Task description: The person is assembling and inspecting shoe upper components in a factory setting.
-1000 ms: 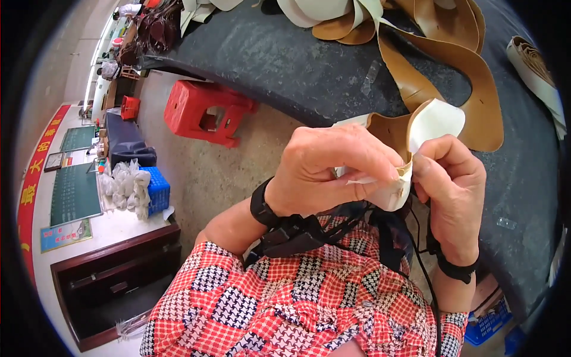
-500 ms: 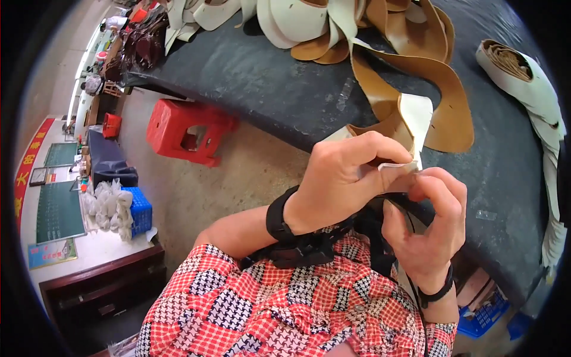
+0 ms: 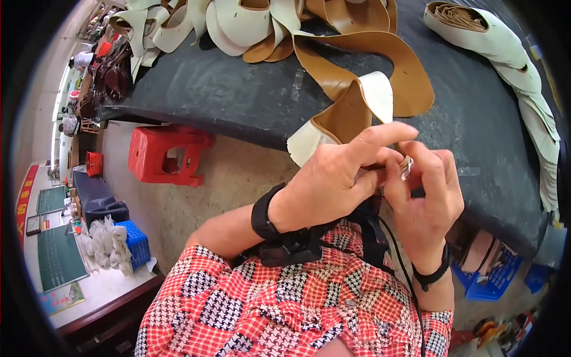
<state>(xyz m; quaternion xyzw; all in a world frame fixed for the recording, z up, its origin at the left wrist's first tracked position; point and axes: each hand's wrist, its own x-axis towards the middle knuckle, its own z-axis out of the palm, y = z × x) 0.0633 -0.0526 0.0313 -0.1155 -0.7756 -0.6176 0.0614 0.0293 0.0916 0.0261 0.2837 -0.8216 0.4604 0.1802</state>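
My left hand (image 3: pixel 336 181) is closed at the near end of a leather shoe upper (image 3: pixel 348 113), white outside and tan inside. Its index finger reaches out over the pinch. The upper curves up from behind this hand and rests against the table's edge. Facing it, my right hand (image 3: pixel 425 193) is pinched shut, its fingertips almost touching the left ones. A small folded white-and-tan edge (image 3: pixel 406 167) pokes out between the right thumb and fingers; the rest of the grip is hidden. Just beyond lies another tan upper (image 3: pixel 410 89), linked to the pile.
The dark-covered table (image 3: pixel 238 95) carries a heap of white and tan uppers (image 3: pixel 241 27) at the back. A long overlapping stack of white pieces (image 3: pixel 505 53) runs down its right side. A red stool (image 3: pixel 166 156) stands left, a blue basket (image 3: pixel 491 276) below right.
The view has shifted, so table and stool sit further left. My fingertips have come closer together, the left index finger has lifted, and the edge between them is now folded in my right fingers.
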